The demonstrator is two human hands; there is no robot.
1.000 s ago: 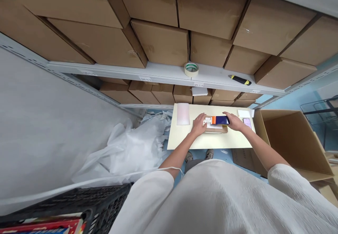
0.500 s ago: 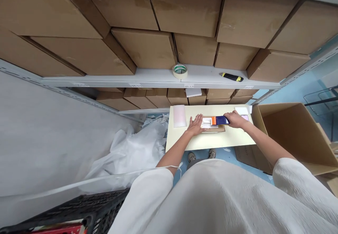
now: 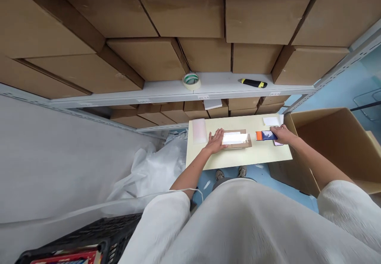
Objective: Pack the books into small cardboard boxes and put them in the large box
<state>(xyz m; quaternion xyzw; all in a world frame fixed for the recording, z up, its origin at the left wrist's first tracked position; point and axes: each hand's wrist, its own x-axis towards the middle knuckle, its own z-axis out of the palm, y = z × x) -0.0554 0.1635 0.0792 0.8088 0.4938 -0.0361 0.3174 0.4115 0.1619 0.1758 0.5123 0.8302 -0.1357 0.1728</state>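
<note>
On the cream tabletop (image 3: pixel 217 158), my left hand (image 3: pixel 216 141) lies with fingers spread on the left end of a small flat cardboard box (image 3: pixel 238 145). A shiny strip, like clear tape, runs along the box's white top. My right hand (image 3: pixel 282 133) is wrapped round a blue tape dispenser (image 3: pixel 266 135) with an orange front end. The dispenser is apart from the box, to its right. A phone (image 3: pixel 278 143) with a pinkish screen lies partly hidden under my right hand.
A pinkish bubble-wrap sheet (image 3: pixel 199 131) and white labels (image 3: pixel 270 121) lie on the tabletop. A large open carton (image 3: pixel 330 137) stands at the right. The shelf (image 3: pixel 217 80) holds a tape roll (image 3: pixel 192 81), a utility knife (image 3: pixel 253 83) and several boxes. White wrapping (image 3: pixel 157 164) is heaped at left.
My right hand has drawn the tape dispenser rightward, off the box. A bright strip now shows along the box top. My left hand stays on the box's left end.
</note>
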